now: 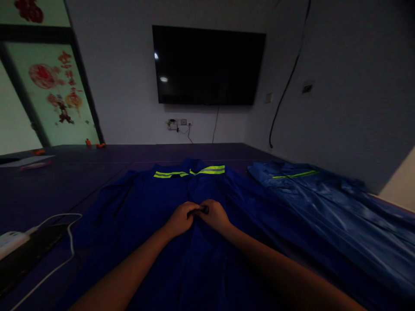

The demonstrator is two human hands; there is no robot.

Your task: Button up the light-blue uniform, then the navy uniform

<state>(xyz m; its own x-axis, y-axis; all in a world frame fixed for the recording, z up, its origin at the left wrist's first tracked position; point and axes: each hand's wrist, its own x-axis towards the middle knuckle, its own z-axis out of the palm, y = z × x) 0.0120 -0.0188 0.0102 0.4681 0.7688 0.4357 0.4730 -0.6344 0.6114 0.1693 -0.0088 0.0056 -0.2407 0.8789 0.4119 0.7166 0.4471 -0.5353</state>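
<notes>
While both hands meet at the middle of the dark blue work jacket with yellow reflective stripes (181, 242), spread flat on the dark purple floor mat (97, 160), the left hand (181, 219) and right hand (215, 214) pinch its front seam, fingers closed on the cloth. A second blue garment (324, 203) lies beside it, toward the mat's right edge.

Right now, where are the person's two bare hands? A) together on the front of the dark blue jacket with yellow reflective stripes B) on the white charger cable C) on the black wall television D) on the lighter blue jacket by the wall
A: the left hand and right hand meet, pinching the middle of the dark blue jacket with yellow reflective stripes.
</notes>
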